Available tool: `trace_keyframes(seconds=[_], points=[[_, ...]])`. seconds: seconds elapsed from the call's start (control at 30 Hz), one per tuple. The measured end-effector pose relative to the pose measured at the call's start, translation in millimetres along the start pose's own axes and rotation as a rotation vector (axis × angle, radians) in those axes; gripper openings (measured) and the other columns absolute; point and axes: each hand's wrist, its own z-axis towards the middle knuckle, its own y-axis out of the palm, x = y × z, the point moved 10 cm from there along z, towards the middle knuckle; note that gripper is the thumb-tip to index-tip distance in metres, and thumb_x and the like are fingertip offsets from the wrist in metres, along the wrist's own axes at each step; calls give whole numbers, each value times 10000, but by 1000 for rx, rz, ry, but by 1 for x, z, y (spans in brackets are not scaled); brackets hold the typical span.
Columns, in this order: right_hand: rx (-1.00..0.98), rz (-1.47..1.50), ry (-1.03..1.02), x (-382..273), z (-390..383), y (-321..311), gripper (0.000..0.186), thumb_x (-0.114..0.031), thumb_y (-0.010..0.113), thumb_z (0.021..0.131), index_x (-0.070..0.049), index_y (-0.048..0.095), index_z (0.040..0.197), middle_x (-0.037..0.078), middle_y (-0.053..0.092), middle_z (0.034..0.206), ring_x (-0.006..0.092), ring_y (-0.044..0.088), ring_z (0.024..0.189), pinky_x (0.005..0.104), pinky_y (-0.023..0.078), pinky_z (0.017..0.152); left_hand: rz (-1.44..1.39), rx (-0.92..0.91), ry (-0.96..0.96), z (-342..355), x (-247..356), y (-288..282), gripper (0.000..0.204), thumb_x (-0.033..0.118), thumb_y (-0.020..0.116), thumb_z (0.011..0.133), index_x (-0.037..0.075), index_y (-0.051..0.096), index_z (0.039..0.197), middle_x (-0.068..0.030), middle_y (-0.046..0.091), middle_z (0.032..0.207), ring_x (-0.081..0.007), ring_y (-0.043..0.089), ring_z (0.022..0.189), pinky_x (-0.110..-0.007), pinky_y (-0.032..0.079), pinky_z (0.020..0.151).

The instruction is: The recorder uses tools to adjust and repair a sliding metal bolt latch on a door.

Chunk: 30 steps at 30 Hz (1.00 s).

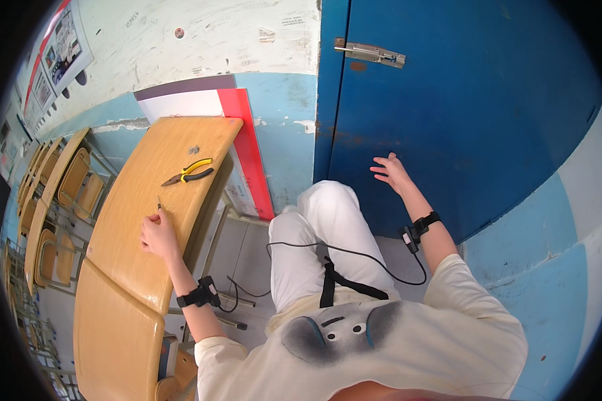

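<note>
Slim tool [159,206]: 1, left hand [158,234] pinching it | right hand [394,175]: splayed | pliers [184,175]: 1 | door bolt [373,55]: 1

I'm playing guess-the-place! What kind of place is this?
Probably a classroom. There are rows of wooden desks, wooden chairs beside them, and a picture panel on the wall.

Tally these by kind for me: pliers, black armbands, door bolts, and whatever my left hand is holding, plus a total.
Pliers: 1
Black armbands: 2
Door bolt: 1
Slim item in the left hand, too small to identify: 1
Total: 5
</note>
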Motion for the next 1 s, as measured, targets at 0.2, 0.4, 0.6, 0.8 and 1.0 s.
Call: trace_keyframes(seconds=[0.2,0.4,0.6,0.8,1.0], points=[[20,-47,-9,-5,9,-6,843,-198,545,890,56,-29,1452,205,419,1340,248,584,1068,362,502,859,5,-22,-11,-1,1,-1,310,429,589,826,121,620,830,-69,644,958,-303,522,1016,-485,287,952],[-3,28,13,-7,14,-3,833,-204,562,892,56,1,1450,199,376,1372,263,566,1097,396,479,895,40,5,10,-4,4,-2,288,423,611,815,135,619,820,-52,642,947,-293,519,1015,-479,289,944],[-52,194,29,-3,32,-6,460,-193,565,890,41,409,1254,176,487,1245,288,570,1083,415,468,906,50,14,25,-3,7,-2,280,419,619,808,139,623,819,-46,642,941,-286,520,1015,-476,292,946],[-28,413,63,-7,24,-5,450,-215,610,881,13,445,1232,165,521,1177,283,560,1087,403,466,910,116,-14,3,-2,6,0,286,420,623,805,135,624,826,-46,636,943,-290,518,1012,-476,298,947],[-52,645,123,-5,17,-3,464,-231,625,875,-18,421,1233,180,524,1155,298,538,1129,417,442,949,147,-13,43,-4,5,0,293,423,622,785,136,635,845,-56,630,955,-293,528,1009,-456,323,926]])
